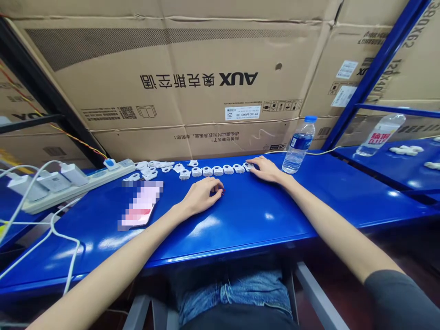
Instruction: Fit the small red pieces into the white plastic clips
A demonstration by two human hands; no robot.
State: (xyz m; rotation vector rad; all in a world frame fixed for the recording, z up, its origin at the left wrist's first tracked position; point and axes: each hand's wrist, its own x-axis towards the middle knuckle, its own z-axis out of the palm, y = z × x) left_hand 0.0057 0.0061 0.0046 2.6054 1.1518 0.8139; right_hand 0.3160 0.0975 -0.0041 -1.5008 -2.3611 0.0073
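A row of small white plastic pieces, each with a ring-shaped loop [217, 171], runs along the back of the blue table. At the right end of that row, my right hand [265, 168] has its fingers closed on the last white plastic piece [247, 167]. My left hand [204, 195] rests on the table in front of the row, its fingers curled in together. A tiny bit of red shows at those fingertips; what it is I cannot make out. More white pieces [150, 174] lie in a loose heap left of the row.
A phone [142, 204], partly blurred, lies left of my left hand. A water bottle [299, 145] stands just beyond my right hand. Plugs and white cables fill a power strip [99, 176] at left. Large cartons [192, 55] wall off the back; a second bottle [381, 135] is far right.
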